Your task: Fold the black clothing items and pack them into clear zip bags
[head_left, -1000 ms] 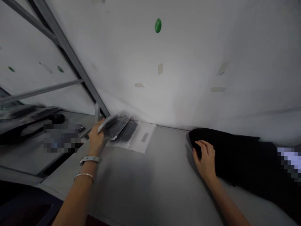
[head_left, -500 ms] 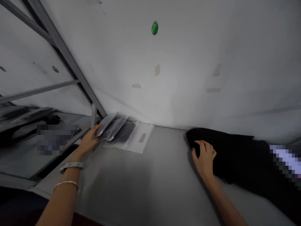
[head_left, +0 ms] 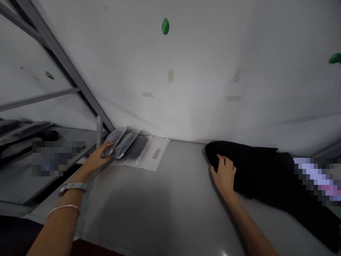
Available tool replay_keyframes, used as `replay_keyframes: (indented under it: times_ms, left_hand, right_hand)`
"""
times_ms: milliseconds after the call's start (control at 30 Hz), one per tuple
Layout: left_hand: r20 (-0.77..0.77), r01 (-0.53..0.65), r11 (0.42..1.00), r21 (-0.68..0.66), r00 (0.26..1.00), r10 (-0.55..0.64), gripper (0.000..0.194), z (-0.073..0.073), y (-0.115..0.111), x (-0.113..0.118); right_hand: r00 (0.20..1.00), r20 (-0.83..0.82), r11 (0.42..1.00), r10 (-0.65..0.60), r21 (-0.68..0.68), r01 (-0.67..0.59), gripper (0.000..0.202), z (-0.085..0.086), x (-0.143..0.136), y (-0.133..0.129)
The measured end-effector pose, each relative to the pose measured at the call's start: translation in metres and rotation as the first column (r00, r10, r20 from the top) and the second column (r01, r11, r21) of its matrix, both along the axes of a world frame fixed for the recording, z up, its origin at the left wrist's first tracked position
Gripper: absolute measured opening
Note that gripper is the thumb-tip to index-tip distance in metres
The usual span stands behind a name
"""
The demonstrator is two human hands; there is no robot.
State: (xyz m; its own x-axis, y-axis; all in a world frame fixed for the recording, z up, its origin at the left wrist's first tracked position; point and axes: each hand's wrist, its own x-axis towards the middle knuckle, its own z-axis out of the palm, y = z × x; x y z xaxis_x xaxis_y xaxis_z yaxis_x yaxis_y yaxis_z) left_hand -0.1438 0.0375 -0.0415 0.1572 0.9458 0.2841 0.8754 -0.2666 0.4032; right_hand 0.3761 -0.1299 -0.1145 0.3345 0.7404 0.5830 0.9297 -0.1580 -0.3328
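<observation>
Several clear plastic zip bags with dark contents (head_left: 128, 144) lie overlapped at the back left of the grey table, against the wall. At their left edge is my left hand (head_left: 96, 159), its thumb and fingers apart and the fingertips touching the nearest bag. The rightmost bag (head_left: 157, 153) lies flat and shows a small grey patch. On the right a black cloth garment (head_left: 261, 170) is spread in a long heap. My right hand (head_left: 226, 175) rests on its left end, fingers slightly bent and apart, with no fold visibly gripped.
A white wall (head_left: 186, 117) with tape scraps and green stickers rises behind the grey table (head_left: 149, 206). A metal frame post (head_left: 80, 83) stands at the left. Beyond it are a dark strap (head_left: 23, 145) and more bags (head_left: 32, 129) on another surface.
The view has shifted slightly to the right, so everything sits further left. My left thumb and fingers look wider apart at the bags. My right hand stays on the black garment.
</observation>
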Motion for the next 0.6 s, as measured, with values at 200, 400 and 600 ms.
replay_keyframes:
  times_ms: [200, 400, 600]
  left_hand:
    - [-0.053, -0.005, 1.0, -0.011, 0.999, 0.005, 0.057, 0.0, -0.008, 0.016]
    - [-0.041, 0.015, 1.0, -0.005, 0.999, -0.015, 0.051, 0.008, -0.016, 0.039]
    - [-0.041, -0.013, 0.993, 0.121, 0.999, 0.018, 0.053, 0.017, -0.02, 0.055]
  right_hand:
    - [1.0, -0.005, 0.999, 0.024, 0.047, -0.024, 0.035, 0.001, 0.002, 0.0]
    - [0.995, -0.082, 0.997, 0.055, 0.06, -0.05, 0.028, 0.005, 0.004, -0.001]
    - [0.993, -0.092, 0.995, 0.075, 0.076, -0.069, 0.034, 0.01, 0.004, -0.002]
